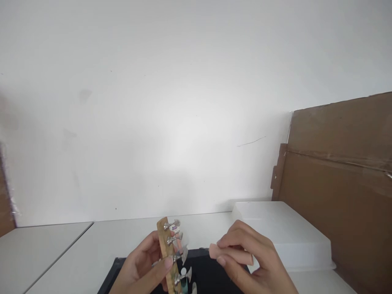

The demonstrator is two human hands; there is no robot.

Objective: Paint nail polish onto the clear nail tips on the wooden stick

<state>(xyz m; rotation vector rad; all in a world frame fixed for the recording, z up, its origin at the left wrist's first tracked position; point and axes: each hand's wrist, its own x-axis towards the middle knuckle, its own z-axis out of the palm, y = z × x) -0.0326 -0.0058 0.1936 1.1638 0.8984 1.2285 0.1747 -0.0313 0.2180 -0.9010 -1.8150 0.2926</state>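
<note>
My left hand [147, 265] is closed around a narrow wooden strip [164, 237], held nearly upright, with a row of silvery metal fittings [170, 241] ending in flat, translucent pieces on its right side. My right hand [248, 257] pinches a short pale-pink cylinder [234, 256] between thumb and fingers, apart from the strip and to its right. Behind the fittings shows a pink item with a white printed part [178, 241], partly hidden. Lower down, a teal object with a round white top [183, 281] is mostly covered.
Below my hands lies a black tray or mat [203, 273] on the white tabletop [76, 253]. An upturned white plastic-looking box [284, 232] stands at right, beside a brown cardboard panel [339, 175]. A white wall [171, 114] rises behind; more cardboard [4, 200] edges the left.
</note>
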